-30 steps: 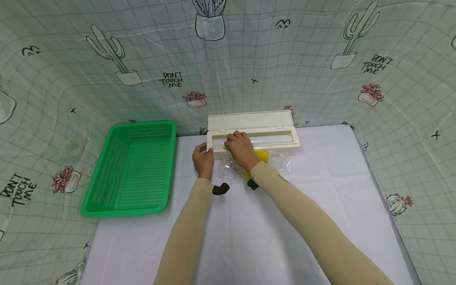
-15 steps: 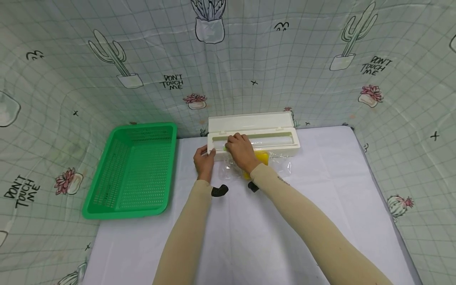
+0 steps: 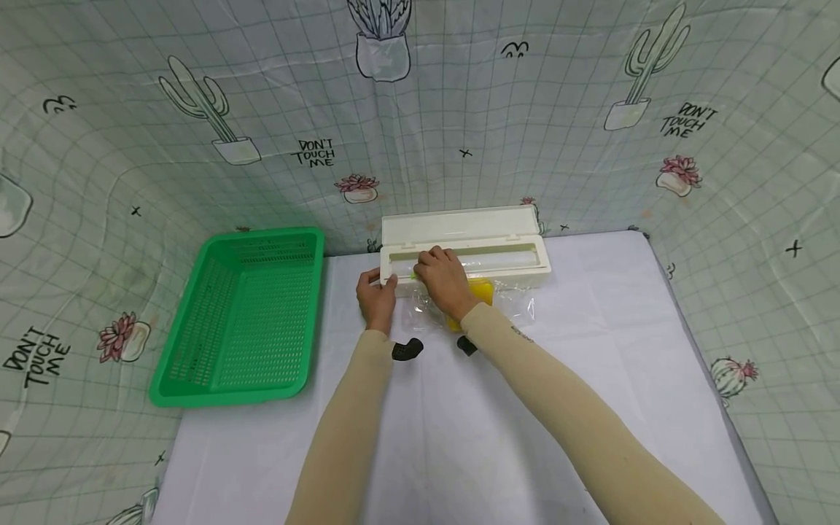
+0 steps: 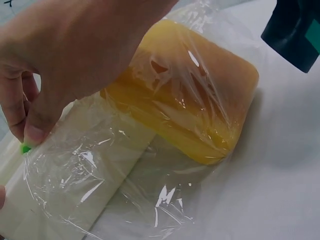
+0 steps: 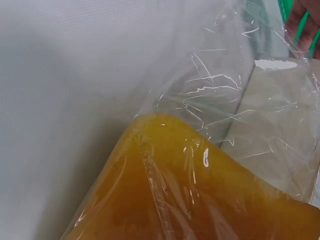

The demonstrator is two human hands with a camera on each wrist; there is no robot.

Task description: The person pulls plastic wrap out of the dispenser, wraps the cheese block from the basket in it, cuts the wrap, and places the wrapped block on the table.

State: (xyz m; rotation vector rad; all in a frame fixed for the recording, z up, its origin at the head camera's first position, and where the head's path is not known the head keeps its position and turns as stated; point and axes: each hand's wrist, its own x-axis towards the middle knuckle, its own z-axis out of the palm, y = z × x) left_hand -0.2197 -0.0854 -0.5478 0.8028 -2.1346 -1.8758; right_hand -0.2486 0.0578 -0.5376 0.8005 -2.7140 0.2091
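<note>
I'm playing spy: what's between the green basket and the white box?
In the head view, the left hand is there, holding one end of the white box. Between that hand and the green basket, only white cloth shows.

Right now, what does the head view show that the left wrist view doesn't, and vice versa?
Only the head view: the green rectangular plastic basket and the tan fabric sleeves.
Only the left wrist view: the green patch on the black wrist device.
Both: the right hand, the rounded yellow block, the clear plastic film and the long white plastic box.
</note>
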